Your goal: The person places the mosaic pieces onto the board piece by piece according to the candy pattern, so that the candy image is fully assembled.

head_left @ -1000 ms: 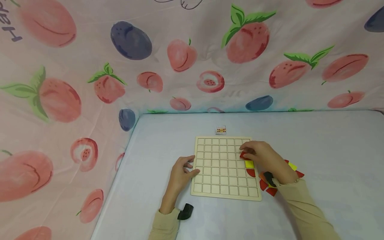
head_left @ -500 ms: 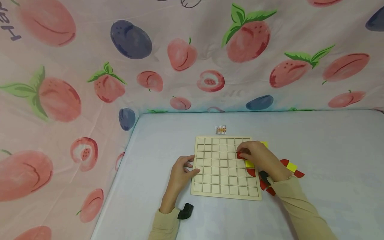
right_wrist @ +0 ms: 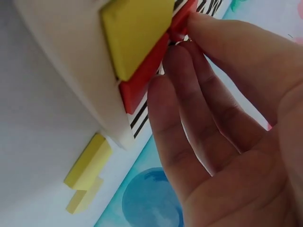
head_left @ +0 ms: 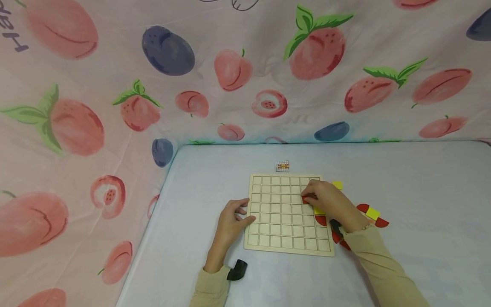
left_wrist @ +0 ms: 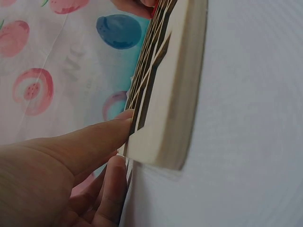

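Note:
A wooden grid board (head_left: pixel 270 224) lies on the table. My left hand (head_left: pixel 232 219) holds its left edge; in the left wrist view the thumb (left_wrist: pixel 102 137) lies over the rim, with fingers beside and below it. Over the right part of the grid, my right hand (head_left: pixel 329 200) pinches a small red tile (head_left: pixel 305 200) at the board's surface. A yellow square tile (head_left: pixel 318 210) and a red quarter-round tile (head_left: pixel 321 220) sit in cells near the right edge. The right wrist view shows another red tile (right_wrist: pixel 144 75) beside a yellow one (right_wrist: pixel 137 38).
Right of the board lie loose tiles: a yellow one (head_left: pixel 337 185), a red one (head_left: pixel 362 207), another yellow one (head_left: pixel 372 213) and several more, some under the right forearm. Behind the board lies a small pattern card (head_left: pixel 282 166). A fruit-print cloth (head_left: pixel 268 64) hangs behind and left.
My right hand has moved slightly left with the red tile, into the neighbouring column. A loose yellow tile behind the hand has come into view. The left hand and board stay put.

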{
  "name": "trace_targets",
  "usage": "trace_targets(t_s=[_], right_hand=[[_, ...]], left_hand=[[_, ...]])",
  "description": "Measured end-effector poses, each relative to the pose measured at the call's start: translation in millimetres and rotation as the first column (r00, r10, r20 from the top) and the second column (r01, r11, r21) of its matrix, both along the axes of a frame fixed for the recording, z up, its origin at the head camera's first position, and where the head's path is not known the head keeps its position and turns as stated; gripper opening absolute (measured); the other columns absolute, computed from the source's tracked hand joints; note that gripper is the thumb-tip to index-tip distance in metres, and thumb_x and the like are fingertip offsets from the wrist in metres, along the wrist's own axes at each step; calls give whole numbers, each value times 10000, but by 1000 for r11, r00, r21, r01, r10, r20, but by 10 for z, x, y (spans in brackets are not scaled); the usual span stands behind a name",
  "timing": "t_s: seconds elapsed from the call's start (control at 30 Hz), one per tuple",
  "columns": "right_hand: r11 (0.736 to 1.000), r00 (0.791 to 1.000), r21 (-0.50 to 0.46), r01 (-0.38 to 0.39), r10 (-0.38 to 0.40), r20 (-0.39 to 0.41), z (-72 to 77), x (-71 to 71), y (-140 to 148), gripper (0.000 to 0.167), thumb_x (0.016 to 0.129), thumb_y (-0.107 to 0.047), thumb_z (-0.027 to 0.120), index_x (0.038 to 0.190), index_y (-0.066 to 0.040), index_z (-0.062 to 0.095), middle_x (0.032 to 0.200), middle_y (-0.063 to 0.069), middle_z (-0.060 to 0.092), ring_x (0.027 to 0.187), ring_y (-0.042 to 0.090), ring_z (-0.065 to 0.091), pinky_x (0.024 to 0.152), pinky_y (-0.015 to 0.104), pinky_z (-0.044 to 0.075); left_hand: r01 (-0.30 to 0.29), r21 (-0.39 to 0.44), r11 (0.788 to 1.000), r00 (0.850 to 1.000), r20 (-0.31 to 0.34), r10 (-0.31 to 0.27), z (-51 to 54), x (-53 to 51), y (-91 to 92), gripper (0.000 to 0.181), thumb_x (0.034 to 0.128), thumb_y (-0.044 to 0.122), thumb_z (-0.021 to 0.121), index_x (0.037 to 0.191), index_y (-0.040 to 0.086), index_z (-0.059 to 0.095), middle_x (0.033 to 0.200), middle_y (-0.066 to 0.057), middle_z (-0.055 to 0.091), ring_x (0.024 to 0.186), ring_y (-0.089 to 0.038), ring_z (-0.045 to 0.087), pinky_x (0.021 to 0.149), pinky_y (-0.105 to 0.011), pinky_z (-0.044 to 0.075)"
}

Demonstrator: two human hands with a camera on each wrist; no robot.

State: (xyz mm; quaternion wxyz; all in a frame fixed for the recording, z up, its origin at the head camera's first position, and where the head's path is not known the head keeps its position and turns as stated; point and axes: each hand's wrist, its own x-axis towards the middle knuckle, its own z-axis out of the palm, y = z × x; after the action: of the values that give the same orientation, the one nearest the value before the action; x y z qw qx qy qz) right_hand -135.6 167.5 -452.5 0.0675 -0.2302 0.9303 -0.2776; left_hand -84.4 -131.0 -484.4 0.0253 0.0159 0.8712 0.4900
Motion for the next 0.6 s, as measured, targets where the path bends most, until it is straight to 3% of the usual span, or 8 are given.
trace_targets(t_s=[0.2, 0.6], right_hand=[[1000, 1000, 22, -7, 8, -25, 24, 21, 5, 115, 890, -65, 726, 1000, -39, 742, 961, 53, 669, 843, 184, 606, 792, 393, 545], [997, 997, 54, 56, -58, 40, 196, 185, 117, 184, 894, -98, 731, 1061, -23, 717, 987, 58, 656, 817, 170, 570, 759, 353, 544]], left_hand=[[4, -9, 1000, 1000, 4, -4, 12, 4, -2, 541, 798, 79, 825, 1303, 47, 631, 1142, -87, 615, 942, -187, 592, 713, -202, 505], [5, -16, 1000, 1000, 4, -5, 16, 9, -7, 537, 797, 82, 827, 1297, 48, 634, 1111, -84, 614, 940, -187, 592, 709, -201, 501]])
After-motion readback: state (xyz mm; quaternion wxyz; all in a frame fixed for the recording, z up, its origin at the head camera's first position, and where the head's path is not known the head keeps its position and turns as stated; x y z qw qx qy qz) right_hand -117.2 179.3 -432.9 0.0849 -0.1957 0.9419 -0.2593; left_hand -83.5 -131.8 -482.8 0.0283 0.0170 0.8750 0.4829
